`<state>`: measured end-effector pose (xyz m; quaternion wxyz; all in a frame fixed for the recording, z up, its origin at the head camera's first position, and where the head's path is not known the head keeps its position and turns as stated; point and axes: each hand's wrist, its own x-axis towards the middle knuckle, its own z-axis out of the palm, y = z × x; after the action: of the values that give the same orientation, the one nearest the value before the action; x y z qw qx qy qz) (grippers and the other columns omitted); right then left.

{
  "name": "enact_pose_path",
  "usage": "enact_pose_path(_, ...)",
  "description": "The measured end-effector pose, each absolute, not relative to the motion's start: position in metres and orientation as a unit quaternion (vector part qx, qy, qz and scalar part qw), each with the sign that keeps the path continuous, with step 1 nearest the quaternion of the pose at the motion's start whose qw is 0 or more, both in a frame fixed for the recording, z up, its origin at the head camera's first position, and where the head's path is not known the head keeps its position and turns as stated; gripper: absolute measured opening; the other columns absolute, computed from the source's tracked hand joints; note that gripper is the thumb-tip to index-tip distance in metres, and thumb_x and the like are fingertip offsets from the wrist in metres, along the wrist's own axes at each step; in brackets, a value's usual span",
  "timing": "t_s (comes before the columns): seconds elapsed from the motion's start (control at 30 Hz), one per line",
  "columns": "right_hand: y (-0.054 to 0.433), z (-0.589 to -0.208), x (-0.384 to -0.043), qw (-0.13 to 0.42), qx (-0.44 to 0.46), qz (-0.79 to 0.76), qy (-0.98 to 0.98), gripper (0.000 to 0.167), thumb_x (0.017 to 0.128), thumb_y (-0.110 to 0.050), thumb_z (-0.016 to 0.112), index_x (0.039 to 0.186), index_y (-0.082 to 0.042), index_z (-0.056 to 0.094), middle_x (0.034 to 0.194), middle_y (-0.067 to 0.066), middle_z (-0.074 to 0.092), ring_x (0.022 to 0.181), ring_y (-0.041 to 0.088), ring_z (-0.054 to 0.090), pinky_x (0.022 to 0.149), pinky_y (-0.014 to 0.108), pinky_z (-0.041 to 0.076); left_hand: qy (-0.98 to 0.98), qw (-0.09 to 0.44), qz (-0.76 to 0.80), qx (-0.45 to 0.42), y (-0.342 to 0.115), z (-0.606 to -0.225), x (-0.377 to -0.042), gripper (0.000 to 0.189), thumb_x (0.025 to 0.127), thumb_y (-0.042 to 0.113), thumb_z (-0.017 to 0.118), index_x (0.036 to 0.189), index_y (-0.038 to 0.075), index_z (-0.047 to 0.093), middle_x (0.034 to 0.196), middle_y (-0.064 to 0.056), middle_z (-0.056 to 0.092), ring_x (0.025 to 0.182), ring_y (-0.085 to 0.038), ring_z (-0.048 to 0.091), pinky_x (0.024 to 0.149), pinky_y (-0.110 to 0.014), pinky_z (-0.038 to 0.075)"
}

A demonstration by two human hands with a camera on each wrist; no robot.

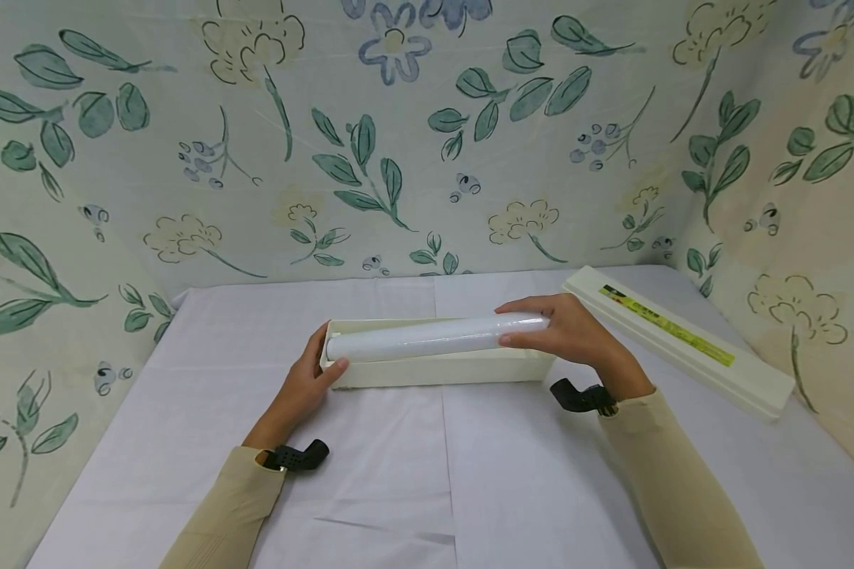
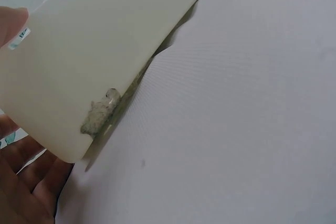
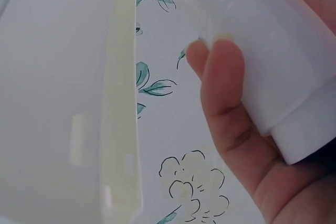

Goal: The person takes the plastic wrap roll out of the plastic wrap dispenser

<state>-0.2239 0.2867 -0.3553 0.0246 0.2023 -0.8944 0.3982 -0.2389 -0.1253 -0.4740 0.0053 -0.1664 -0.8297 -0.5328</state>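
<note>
A long cream box [image 1: 441, 374] without its lid lies across the middle of the white cloth. Over it slants a shiny white roll of cling film [image 1: 427, 338]; the left end sits inside the box and the right end is raised above the rim. My right hand [image 1: 565, 328] grips that raised end between thumb and fingers, and the core end [image 3: 307, 129] sticks out past the film in the right wrist view. My left hand [image 1: 311, 379] holds the box's left end, thumb over the front wall. A rough greyish patch [image 2: 101, 113] shows on the box wall in the left wrist view.
The long cream lid [image 1: 672, 340], with a yellow-green label [image 1: 669, 324], lies slanting at the right behind my right arm. A floral cloth [image 1: 398, 142] hangs at the back and sides. White cloth [image 1: 384, 474] covers the table.
</note>
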Motion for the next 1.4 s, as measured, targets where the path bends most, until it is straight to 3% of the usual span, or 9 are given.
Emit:
enact_pose_path(0.4, 0.291, -0.353, -0.224, 0.033, 0.223, 0.393, -0.892, 0.054, 0.075, -0.042, 0.082, 0.119, -0.012, 0.070, 0.114, 0.006, 0.069, 0.088, 0.023, 0.066, 0.067, 0.032, 0.057, -0.832, 0.006, -0.529, -0.167, -0.125, -0.473, -0.237, 0.078, 0.097, 0.040, 0.056, 0.156, 0.017, 0.010, 0.159, -0.005, 0.020, 0.141, -0.027, 0.026, 0.111, -0.052, 0.028)
enact_pose_path(0.83, 0.295, -0.349, -0.221, 0.038, 0.212, 0.393, -0.894, 0.052, 0.075, -0.042, 0.082, 0.119, -0.016, 0.070, 0.115, 0.006, 0.068, 0.090, 0.023, 0.064, 0.070, 0.033, 0.056, -0.833, 0.005, -0.529, -0.164, -0.125, -0.473, -0.237, 0.077, 0.097, 0.039, 0.056, 0.156, 0.019, 0.010, 0.159, -0.006, 0.018, 0.142, -0.029, 0.025, 0.110, -0.052, 0.029)
enact_pose_path(1.4, 0.299, -0.343, -0.213, 0.053, 0.178, 0.402, -0.897, 0.054, 0.074, -0.045, 0.082, 0.119, -0.019, 0.071, 0.116, 0.006, 0.066, 0.084, 0.028, 0.064, 0.063, 0.034, 0.057, -0.835, 0.005, -0.526, -0.160, -0.125, -0.471, -0.237, 0.075, 0.098, 0.032, 0.056, 0.156, 0.020, 0.010, 0.158, -0.005, 0.022, 0.141, -0.026, 0.026, 0.112, -0.051, 0.027)
